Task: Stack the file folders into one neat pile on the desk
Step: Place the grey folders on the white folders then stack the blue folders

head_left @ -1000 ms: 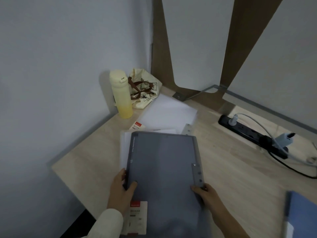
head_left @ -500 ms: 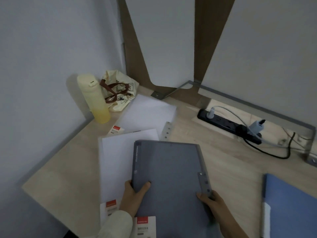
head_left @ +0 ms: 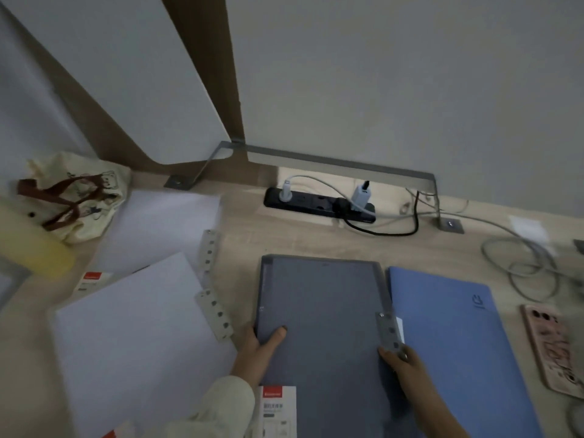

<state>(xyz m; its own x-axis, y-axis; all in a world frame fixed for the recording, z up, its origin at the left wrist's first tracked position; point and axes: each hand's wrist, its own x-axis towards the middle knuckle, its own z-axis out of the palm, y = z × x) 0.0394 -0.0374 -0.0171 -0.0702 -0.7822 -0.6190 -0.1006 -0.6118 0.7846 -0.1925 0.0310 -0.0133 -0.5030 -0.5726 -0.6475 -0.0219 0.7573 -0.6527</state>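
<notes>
Since the earlier frame the grey folder point(head_left: 322, 314) has travelled right, off the white folders, and now sits just beside the blue folder point(head_left: 448, 346), its right edge touching or slightly over it. Left hand point(head_left: 257, 352) pinches the folder's left edge, thumb on top; right hand point(head_left: 407, 368) grips the right edge by the punched strip, its fingers underneath and hidden. Two white folders point(head_left: 136, 327) lie to the left on the desk point(head_left: 243, 245). A phone point(head_left: 556, 346) lies right of the blue folder. Farther back sit a power strip point(head_left: 319, 205), loose cables point(head_left: 521, 263), a tote bag point(head_left: 76, 194) and a yellow bottle point(head_left: 28, 241).
</notes>
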